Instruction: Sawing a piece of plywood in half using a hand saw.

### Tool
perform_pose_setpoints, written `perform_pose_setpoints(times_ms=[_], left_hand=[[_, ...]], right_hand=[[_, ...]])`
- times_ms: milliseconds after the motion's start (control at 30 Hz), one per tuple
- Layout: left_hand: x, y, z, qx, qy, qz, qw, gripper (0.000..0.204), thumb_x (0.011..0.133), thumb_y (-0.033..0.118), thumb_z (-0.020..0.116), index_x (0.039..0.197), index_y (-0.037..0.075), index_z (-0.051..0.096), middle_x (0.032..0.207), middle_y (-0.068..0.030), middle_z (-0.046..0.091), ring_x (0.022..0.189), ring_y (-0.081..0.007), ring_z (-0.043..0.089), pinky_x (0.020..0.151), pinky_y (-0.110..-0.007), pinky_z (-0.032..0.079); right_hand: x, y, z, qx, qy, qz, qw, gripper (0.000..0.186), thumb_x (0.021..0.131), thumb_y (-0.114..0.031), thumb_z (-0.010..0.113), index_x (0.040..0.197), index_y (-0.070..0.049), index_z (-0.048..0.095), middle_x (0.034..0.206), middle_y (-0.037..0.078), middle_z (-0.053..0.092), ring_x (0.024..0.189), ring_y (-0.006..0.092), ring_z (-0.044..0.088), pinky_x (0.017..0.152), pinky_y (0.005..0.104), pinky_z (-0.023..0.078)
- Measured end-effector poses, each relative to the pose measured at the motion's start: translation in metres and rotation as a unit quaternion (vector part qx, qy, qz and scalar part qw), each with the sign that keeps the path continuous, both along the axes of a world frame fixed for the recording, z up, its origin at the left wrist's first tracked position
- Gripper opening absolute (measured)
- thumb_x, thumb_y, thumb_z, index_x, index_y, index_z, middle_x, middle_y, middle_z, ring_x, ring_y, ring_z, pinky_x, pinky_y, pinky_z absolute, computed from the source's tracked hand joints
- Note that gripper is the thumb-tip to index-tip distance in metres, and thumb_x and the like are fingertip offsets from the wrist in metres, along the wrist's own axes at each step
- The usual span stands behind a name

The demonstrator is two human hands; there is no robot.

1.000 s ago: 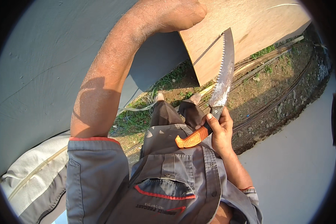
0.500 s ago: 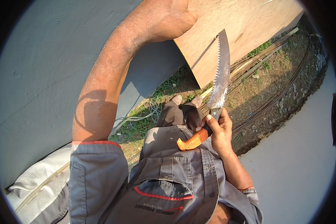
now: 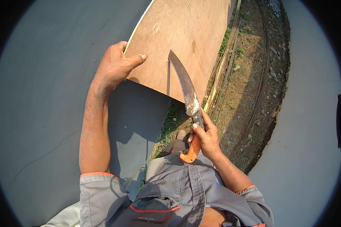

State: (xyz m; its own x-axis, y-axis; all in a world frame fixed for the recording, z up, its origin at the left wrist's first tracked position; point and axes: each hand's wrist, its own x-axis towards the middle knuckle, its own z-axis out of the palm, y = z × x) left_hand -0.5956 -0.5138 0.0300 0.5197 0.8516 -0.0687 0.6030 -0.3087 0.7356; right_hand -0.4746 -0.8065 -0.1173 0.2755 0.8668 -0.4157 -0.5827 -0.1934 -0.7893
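Observation:
My left hand holds a plywood sheet at the left end of its near edge, the thumb lying on top and the fingers out of sight beneath. In my right hand is a curved pruning saw, gripped where its black collar meets the orange handle. The blade points up and away, its teeth facing left, with pale dust near its base. It overlaps the near part of the sheet and casts a thin shadow there; whether it touches the wood I cannot tell.
A grey slab-like surface spreads along the left, and another pale grey one along the right. Between them runs a strip of soil with grass, stones, long wooden strips and thin rods. My shoe shows below the sheet.
My left hand has gone from a closed hand at the sheet's near-left edge to a hold with the thumb visible on top. Sheet and saw now appear farther left, and the view has shifted.

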Motion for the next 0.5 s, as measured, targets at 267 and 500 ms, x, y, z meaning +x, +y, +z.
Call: perform_pose_setpoints(times_ms=[267, 500], left_hand=[[-0.012, 0.002, -0.019, -0.153, -0.164, -0.050, 0.973, 0.058, 0.083, 0.036, 0.079, 0.118, -0.009, 0.067, 0.099, -0.0188, 0.071, 0.096, -0.0246, 0.069, 0.091, -0.038, 0.051], [-0.014, 0.002, -0.017, -0.144, -0.117, -0.169, 0.968, 0.069, 0.078, 0.033, 0.083, 0.127, -0.010, 0.062, 0.106, -0.0172, 0.070, 0.102, -0.0220, 0.066, 0.096, -0.034, 0.048]], right_hand=[[-0.051, -0.005, -0.016, 0.016, -0.013, -0.099, 0.995, 0.067, 0.104, -0.011, 0.053, 0.165, -0.014, 0.024, 0.088, 0.006, 0.059, 0.060, 0.0118, 0.061, 0.057, 0.0271, 0.057], [-0.068, 0.002, -0.017, 0.032, -0.044, -0.136, 0.989, 0.066, 0.102, -0.006, 0.053, 0.163, -0.012, 0.029, 0.085, 0.004, 0.059, 0.058, 0.0106, 0.062, 0.054, 0.0282, 0.057]])
